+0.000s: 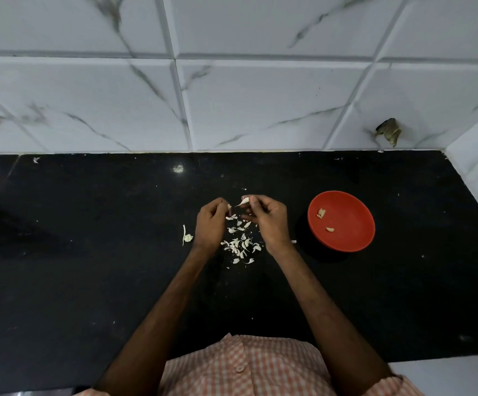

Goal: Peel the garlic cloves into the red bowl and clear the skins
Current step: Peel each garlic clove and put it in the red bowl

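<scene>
Two bare forearms ran out from a checked orange-and-white shirt [240, 364] at the near edge, up over the black counter [89, 252]. Between the wrists lay the skins [240, 244], white flakes loose on the dark stone, thickest just on the near side of the hands. Off to the left of the left wrist, a stalky garlic scrap [187, 237] sat on its own.

Up to the hands now! The left hand [210, 221] had its fingers curled in, the tips pinching a small pale bit [229, 207]; clove or skin, I couldn't tell. Just beside it was the right hand [270, 221], fingers curled as well, thumb and forefinger nipping a pale sliver [243, 201] whose pointed tail aimed at the left hand. The two pieces were close, with a gap between them.

Out to the right, apart from the right hand, the red bowl [352, 207] stood on the counter. In it were the peeled cloves [321, 213], a pair on its left side and one more nearer.

Beyond all that, grey-veined white wall tiles [232, 95] rose from the counter's far edge, with a dark blob [388, 131] stuck on them at far right.
</scene>
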Demonstrator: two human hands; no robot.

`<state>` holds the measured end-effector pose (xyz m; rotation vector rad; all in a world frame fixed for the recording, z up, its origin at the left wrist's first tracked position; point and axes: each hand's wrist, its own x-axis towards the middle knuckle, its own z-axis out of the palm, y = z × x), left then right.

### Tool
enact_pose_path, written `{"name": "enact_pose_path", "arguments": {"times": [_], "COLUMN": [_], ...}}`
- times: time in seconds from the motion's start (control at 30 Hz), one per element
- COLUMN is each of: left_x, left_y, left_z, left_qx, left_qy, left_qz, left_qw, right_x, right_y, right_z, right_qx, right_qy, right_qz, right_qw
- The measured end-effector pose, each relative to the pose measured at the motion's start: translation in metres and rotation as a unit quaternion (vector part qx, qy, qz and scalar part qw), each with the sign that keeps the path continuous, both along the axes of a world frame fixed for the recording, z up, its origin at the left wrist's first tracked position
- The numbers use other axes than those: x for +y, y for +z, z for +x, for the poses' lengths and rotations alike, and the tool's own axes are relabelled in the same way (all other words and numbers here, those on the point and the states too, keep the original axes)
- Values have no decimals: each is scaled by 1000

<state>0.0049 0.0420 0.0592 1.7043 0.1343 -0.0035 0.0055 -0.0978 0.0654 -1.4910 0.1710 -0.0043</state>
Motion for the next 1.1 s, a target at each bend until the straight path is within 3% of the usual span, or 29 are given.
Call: {"name": "enact_pose_path", "arguments": {"times": [0.13, 0.23, 0.43, 0.53, 0.73, 0.97, 1.1], "left_x": [4, 6, -2, -4, 1, 0, 0], "left_y": [-4, -4, -2, -1, -4, 2, -1], "left_z": [-3, -3, -1, -1, 0, -5, -2], "left_qx": [27, -32, -106, -108, -70, -121, -75], "left_qy": [-1, -33, -109, -111, -102, -137, -129], "left_qz": [152, 277, 342, 357, 291, 398, 318], "left_qw": [988, 960, 927, 921, 949, 899, 936], "right_x": [-1, -1, 1, 2, 3, 1, 0], "right_y": [-1, -3, -7, -1, -4, -13, -13], "right_z": [-1, -1, -2, -3, -1, 3, 5], "right_qx": [-1, 1, -6, -48, -56, -40, -52], "right_qy": [2, -8, -2, 2, -12, 15, 38], "right_qz": [-3, -16, -76, -149, -189, -343, -371], "right_qw": [1000, 1000, 997, 988, 980, 938, 926]}}
